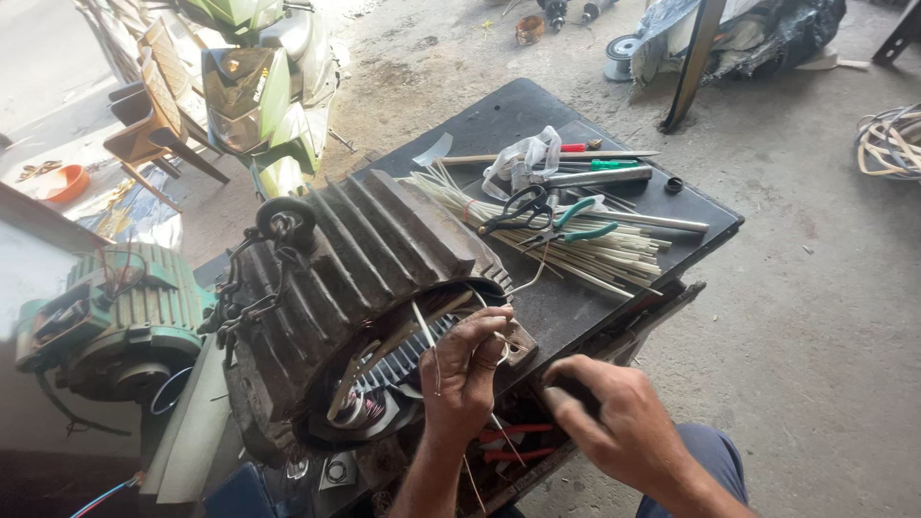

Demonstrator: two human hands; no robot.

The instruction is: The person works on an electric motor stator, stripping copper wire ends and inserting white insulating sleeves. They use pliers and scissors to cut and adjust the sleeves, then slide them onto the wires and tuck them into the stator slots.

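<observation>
While left hand (467,369) pinches thin wire (429,338) at stator (369,317) mouth, right hand (614,422) curled, grip unclear; tug risks snagged wire, scraped insulation.

We see bright, even daylight pouring in from the upper left, soft shadows under the table (537,317), sharp focus, slight edge bending.
</observation>
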